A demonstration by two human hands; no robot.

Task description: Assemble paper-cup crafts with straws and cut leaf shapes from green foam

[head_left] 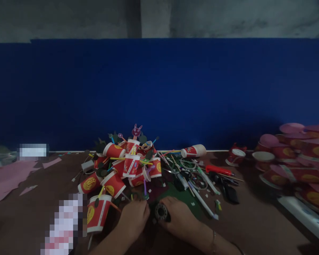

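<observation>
My left hand [135, 216] is at the bottom centre with its fingers curled together, right of the nearest red paper cup [99, 213]; anything between its fingertips is hidden. Just to its right, my right hand [177, 216] is wrapped round a dark round object [161, 211] with a ring-shaped end facing up. Beyond my hands, dark green sheets [175, 198] lie on the brown table. A pile of red paper cups [131, 165] with coloured straws rises behind my left hand, and a pink rabbit face [136, 132] stands on top.
Tangled cables and straws [196, 177], a red-handled tool [220, 170] and a black object [230, 193] lie right of centre. Stacked red cups with pink discs [292, 152] and a white power strip [305, 216] are at far right. Pink sheets [10, 179] lie left. A blue panel [159, 92] stands behind.
</observation>
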